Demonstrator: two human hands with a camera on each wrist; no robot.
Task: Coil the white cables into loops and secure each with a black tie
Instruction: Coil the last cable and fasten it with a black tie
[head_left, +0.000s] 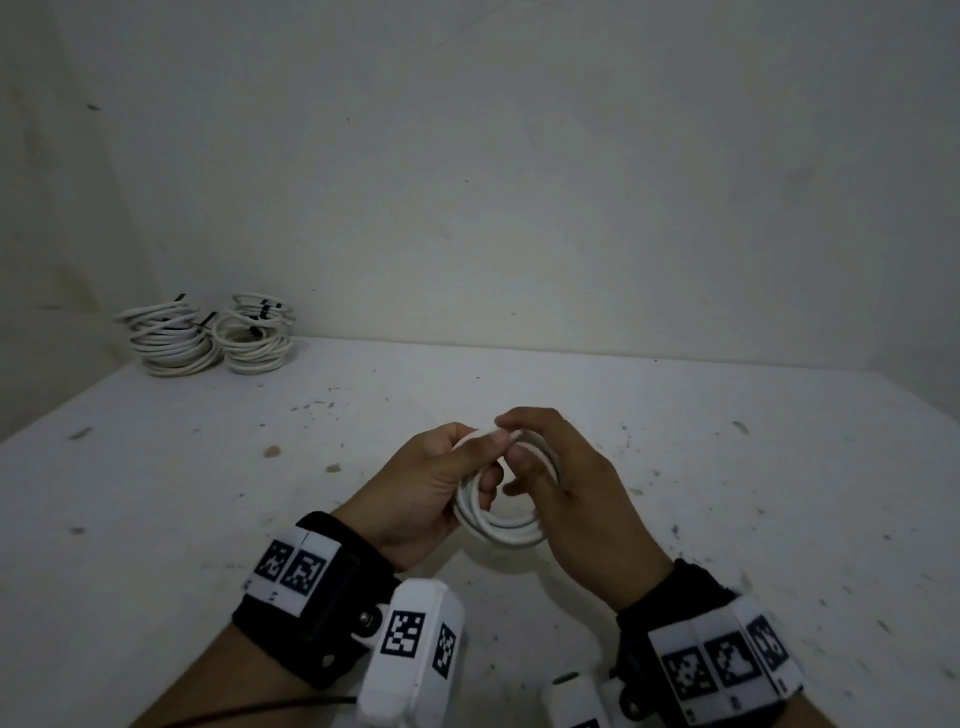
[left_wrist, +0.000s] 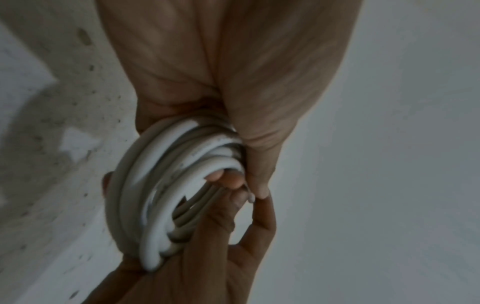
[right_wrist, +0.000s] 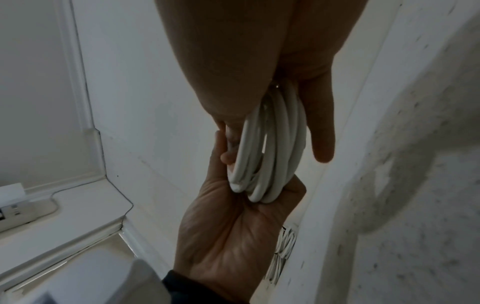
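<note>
A white cable coil of several loops hangs just above the table's middle, held between both hands. My left hand grips its left side, thumb on top and fingers curled through the ring. My right hand pinches the coil's top and right side. In the left wrist view the coil sits under my left hand, with the right hand closing on it from below. In the right wrist view my right hand straddles the coil and the left palm cups its end.
Two stacks of coiled white cables bound with black ties stand at the back left corner, against the wall. The white, speckled table spreads around my hands. A dark cord runs under my left forearm.
</note>
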